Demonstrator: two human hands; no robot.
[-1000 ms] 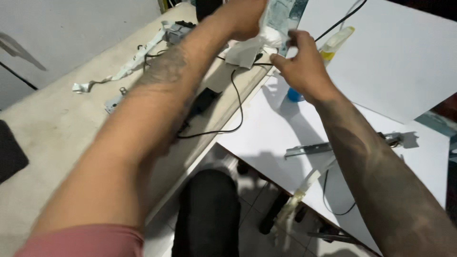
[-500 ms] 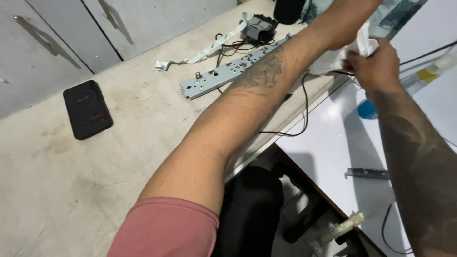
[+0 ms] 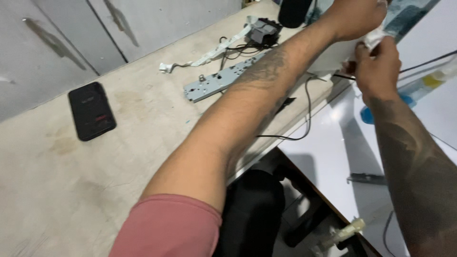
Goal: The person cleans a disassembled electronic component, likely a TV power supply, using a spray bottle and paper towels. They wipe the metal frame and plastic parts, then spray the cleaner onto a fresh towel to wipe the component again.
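Observation:
My left hand (image 3: pixel 354 16) reaches far forward at the top of the view and grips a white cloth (image 3: pixel 376 35). My right hand (image 3: pixel 378 69) is just below it, fingers pinched on the same cloth's lower edge. Both hands hover over the gap between the beige workbench (image 3: pixel 95 157) and a white table (image 3: pixel 328 143). A bluish patterned sheet (image 3: pixel 404 14) shows behind the hands, partly cut off by the frame.
A black phone (image 3: pixel 91 110) lies on the beige workbench. A perforated metal strip (image 3: pixel 216 81), a white ribbon cable (image 3: pixel 209 52), black wires (image 3: pixel 304 114) and a small grey part (image 3: pixel 262 31) lie farther back. A blue-capped bottle (image 3: pixel 414 88) and metal bracket (image 3: pixel 366 179) rest on the white table.
The view swung left, bringing the phone and metal strip into sight. My right hand rose closer under my left hand, both still on the cloth.

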